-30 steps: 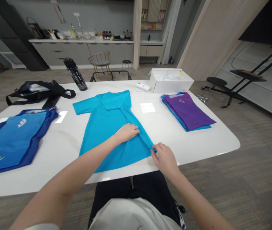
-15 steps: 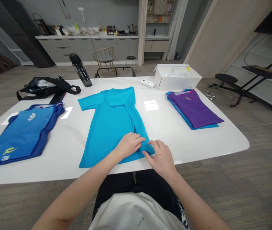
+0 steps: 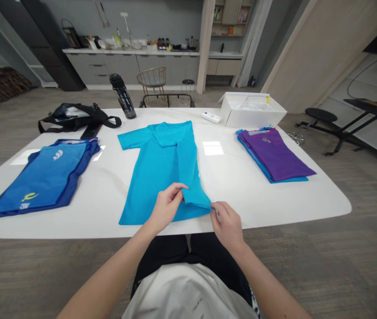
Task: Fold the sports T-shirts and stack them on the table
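Note:
A turquoise T-shirt (image 3: 155,177) lies on the white table, its collar away from me and its hem near the front edge. Its left sleeve is spread out, while the right side is folded inward over the body. My left hand (image 3: 168,204) pinches the folded flap near the hem and holds it slightly raised. At the lower right corner of the hem, my right hand (image 3: 226,221) is closed on the fabric between thumb and fingers. Cloth is stretched between the two hands.
Folded blue shirts (image 3: 45,177) lie on the left, folded purple and blue shirts (image 3: 275,155) on the right. Along the back of the white table (image 3: 258,199) are a black bag (image 3: 78,117), a dark bottle (image 3: 122,97), a white remote-like device (image 3: 211,117) and a white box (image 3: 253,110).
My left hand has moved left with the hem flap, and the right side is now folded further in. My right hand has closed on the hem corner. The view has shifted slightly.

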Action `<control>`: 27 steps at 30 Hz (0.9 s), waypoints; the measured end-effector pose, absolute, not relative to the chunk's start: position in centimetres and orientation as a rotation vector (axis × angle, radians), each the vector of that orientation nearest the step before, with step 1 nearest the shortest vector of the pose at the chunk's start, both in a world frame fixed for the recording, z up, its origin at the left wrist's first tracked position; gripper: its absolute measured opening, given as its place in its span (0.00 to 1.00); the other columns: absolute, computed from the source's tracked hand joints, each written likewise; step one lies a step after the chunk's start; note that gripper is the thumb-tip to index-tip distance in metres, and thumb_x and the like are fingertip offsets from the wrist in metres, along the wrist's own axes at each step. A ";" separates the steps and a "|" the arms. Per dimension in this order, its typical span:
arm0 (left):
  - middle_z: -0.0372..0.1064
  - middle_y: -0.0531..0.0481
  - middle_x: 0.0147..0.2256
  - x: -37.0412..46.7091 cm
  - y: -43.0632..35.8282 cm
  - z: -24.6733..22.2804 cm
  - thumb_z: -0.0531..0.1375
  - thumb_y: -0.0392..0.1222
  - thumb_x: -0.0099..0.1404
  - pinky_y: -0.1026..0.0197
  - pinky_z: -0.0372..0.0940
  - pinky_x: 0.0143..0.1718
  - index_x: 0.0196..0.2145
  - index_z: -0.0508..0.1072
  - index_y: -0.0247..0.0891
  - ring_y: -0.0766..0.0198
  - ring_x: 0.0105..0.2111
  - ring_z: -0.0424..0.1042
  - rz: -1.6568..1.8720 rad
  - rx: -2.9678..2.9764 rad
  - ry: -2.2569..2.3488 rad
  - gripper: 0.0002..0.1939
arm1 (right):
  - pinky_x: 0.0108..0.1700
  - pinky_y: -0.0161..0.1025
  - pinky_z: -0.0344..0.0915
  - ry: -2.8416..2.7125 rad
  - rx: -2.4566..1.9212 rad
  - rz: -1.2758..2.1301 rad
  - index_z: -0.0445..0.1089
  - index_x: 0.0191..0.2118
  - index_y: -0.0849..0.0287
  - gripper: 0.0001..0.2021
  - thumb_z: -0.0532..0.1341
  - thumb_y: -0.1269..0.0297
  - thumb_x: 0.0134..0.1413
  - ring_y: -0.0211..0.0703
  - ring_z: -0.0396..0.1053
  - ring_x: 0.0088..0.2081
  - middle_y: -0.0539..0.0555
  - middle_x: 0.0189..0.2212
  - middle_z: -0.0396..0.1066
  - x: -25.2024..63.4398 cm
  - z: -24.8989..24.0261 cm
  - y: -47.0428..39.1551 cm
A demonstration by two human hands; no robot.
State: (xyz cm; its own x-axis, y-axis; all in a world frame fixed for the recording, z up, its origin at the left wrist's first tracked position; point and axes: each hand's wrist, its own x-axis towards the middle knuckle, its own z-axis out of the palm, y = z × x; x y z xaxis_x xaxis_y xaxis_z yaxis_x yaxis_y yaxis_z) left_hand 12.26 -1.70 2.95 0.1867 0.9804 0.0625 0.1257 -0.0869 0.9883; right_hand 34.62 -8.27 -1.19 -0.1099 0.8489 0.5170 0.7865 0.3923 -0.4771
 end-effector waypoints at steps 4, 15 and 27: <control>0.70 0.53 0.30 11.5 -4.6 1.5 0.65 0.51 0.62 0.57 0.74 0.39 0.44 0.76 0.38 0.64 0.33 0.72 1.030 0.821 1.087 0.16 | 0.43 0.43 0.64 -1.986 -1.417 0.056 0.72 0.45 0.57 0.11 0.54 0.75 0.65 0.47 0.70 0.40 0.57 0.39 0.72 33.4 -1.7 -8.7; 0.71 0.53 0.31 11.2 -5.8 -1.7 0.62 0.53 0.65 0.61 0.66 0.30 0.38 0.77 0.41 0.64 0.26 0.70 0.945 1.400 1.545 0.13 | 0.43 0.45 0.59 -2.184 -1.637 -0.013 0.72 0.45 0.58 0.09 0.57 0.72 0.65 0.50 0.68 0.40 0.55 0.36 0.73 33.3 -2.6 -9.0; 0.70 0.45 0.46 7.1 -7.4 -1.3 0.53 0.35 0.72 0.52 0.60 0.45 0.55 0.73 0.44 0.55 0.45 0.68 0.406 2.618 1.372 0.18 | 0.44 0.44 0.61 -2.314 -1.455 0.108 0.74 0.47 0.56 0.11 0.54 0.65 0.72 0.46 0.70 0.39 0.55 0.36 0.74 35.6 -2.5 -9.7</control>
State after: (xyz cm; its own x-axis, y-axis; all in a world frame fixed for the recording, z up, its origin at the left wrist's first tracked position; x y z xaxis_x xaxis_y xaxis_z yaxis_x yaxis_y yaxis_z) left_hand 7.08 -7.39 -1.28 0.5430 0.8233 0.1651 0.7805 -0.5674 0.2623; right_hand 35.59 -9.67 -2.52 -0.3760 0.8789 0.2936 0.8478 0.4542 -0.2739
